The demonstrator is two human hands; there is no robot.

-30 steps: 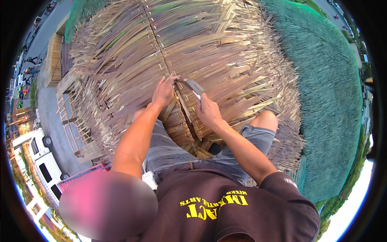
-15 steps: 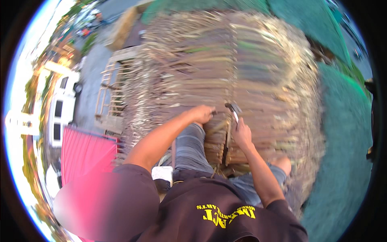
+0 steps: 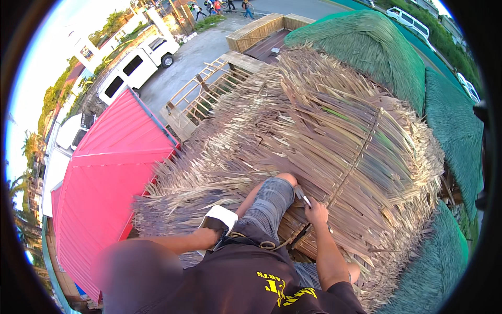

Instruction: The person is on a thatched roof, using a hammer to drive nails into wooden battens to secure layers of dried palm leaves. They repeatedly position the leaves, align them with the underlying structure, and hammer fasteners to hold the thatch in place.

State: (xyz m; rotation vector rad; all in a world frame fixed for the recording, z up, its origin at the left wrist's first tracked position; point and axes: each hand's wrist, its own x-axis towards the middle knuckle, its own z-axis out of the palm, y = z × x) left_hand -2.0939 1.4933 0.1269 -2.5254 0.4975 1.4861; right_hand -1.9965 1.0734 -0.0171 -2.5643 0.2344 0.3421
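My right hand (image 3: 317, 212) is closed around the handle of a hammer (image 3: 300, 194), its head beside my bent knee and just above the thatch. At my left hip my left hand (image 3: 207, 238) reaches to a white-rimmed container (image 3: 224, 214) with a dark inside; its fingers are hidden there. Beneath me spreads a roof of dry brown palm-leaf thatch (image 3: 293, 137). A stitched seam (image 3: 362, 152) runs up the thatch from near my right hand. Between my thighs a dark gap with a slim stick shows in the leaves.
Green-netted thatch roofs (image 3: 361, 55) adjoin at the back and right. A red metal roof (image 3: 117, 157) lies to the left, below the thatch edge. Beyond are a bamboo frame (image 3: 201, 89), a white vehicle (image 3: 133, 65) and people on the road. A rope (image 3: 272, 245) hangs at my waist.
My left hand has drawn back from the thatch seam to the container at my hip. The hammer in my right hand has moved left, close to my knee. My view has turned.
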